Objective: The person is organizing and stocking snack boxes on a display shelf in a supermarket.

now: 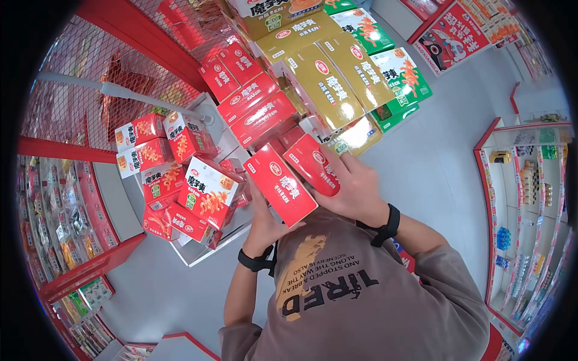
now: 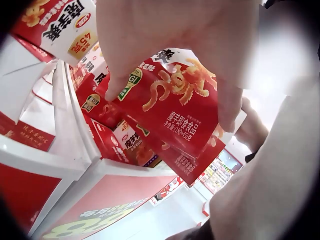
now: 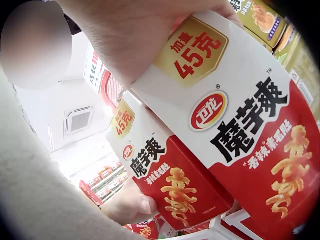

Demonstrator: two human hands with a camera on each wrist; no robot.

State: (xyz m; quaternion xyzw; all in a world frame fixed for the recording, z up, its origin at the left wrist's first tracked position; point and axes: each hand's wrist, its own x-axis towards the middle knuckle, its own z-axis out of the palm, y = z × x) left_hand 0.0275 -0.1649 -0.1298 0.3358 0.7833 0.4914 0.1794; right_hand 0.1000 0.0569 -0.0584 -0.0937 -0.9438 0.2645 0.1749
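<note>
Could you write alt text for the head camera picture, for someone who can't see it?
A person's left hand and right hand each hold a red snack box above a white display stand stacked with red, yellow and green boxes in a shop.

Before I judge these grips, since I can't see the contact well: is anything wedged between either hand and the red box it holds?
Nothing visible. The left hand grips one red box directly, and the right hand grips the other red box directly, bare fingers on the cardboard in both wrist views.
</note>
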